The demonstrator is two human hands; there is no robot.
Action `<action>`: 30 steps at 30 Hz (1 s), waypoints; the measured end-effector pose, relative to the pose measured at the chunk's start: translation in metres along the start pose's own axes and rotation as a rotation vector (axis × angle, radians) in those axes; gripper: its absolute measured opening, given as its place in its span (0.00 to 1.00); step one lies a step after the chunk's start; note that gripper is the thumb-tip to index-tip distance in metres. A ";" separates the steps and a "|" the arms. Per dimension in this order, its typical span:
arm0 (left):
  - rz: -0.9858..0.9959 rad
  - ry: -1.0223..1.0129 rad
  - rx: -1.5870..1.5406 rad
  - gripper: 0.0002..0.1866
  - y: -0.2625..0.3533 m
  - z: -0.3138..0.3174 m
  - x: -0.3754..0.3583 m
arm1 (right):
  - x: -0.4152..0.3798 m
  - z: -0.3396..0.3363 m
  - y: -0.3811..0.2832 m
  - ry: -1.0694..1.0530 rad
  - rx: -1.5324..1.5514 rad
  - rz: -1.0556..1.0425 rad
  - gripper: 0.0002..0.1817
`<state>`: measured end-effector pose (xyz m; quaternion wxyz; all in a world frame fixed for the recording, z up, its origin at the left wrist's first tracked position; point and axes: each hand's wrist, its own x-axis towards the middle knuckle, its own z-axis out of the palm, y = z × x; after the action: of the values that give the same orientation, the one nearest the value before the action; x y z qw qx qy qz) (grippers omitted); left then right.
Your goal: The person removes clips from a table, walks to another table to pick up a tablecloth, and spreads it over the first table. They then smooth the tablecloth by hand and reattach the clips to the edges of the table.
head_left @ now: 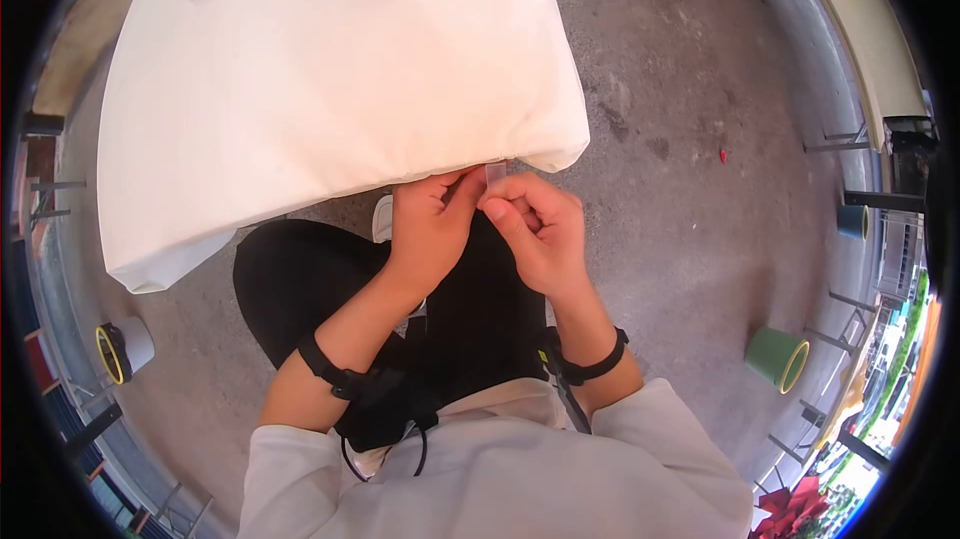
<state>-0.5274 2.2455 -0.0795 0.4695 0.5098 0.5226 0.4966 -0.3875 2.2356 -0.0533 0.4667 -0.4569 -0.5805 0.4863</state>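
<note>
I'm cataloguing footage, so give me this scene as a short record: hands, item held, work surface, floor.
Left hand: at the near edge of the white cover
Right hand: pinching a translucent strip
Strip contact with cover: unclear
Forearms: black band on each
Floor, right: green bin, small red object
Floor, left: yellow-rimmed pale bin
</note>
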 end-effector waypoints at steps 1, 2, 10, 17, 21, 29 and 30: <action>-0.010 -0.006 -0.045 0.08 0.000 0.000 0.001 | 0.000 0.001 -0.001 0.004 0.002 0.001 0.02; -0.030 -0.011 -0.072 0.08 0.001 0.000 0.002 | 0.001 0.001 -0.002 0.009 0.002 0.002 0.02; -0.099 -0.040 -0.241 0.09 0.011 0.000 0.004 | 0.002 0.001 0.002 0.037 0.210 0.037 0.03; -0.108 -0.049 -0.222 0.10 0.013 -0.004 0.004 | 0.007 0.007 -0.017 0.071 0.335 0.140 0.04; -0.200 -0.106 -0.262 0.09 0.014 -0.009 0.004 | 0.005 -0.002 -0.046 0.054 -0.355 0.053 0.09; -0.166 -0.058 -0.649 0.20 0.019 0.005 0.002 | 0.021 -0.034 -0.044 -0.077 -0.964 -0.599 0.24; -0.187 -0.093 -0.682 0.20 0.019 0.004 0.001 | 0.025 -0.038 -0.035 -0.074 -0.991 -0.666 0.23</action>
<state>-0.5226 2.2462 -0.0606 0.6793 0.2958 0.3492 0.5737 -0.3563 2.2617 -0.0124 0.3047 -0.3962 -0.8661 0.0007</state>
